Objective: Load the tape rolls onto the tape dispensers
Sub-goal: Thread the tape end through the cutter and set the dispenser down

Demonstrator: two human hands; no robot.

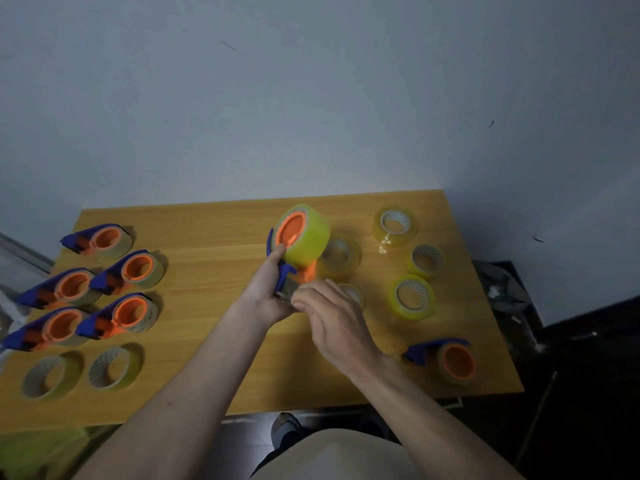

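Glossy yellow tape roll [306, 237] on orange-hubbed blue plastic dispenser [289, 268], raised above wood-grain bench [221, 237] centre, left hand [268, 292] fingers curled round its handle, right hand [332, 320] fingers pinched together at its blade end.

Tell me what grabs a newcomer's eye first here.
The yellow tape roll on a blue-and-orange dispenser, held up mid-table by the left hand while the right hand works at its front. Next, five loaded dispensers clustered at the table's left.
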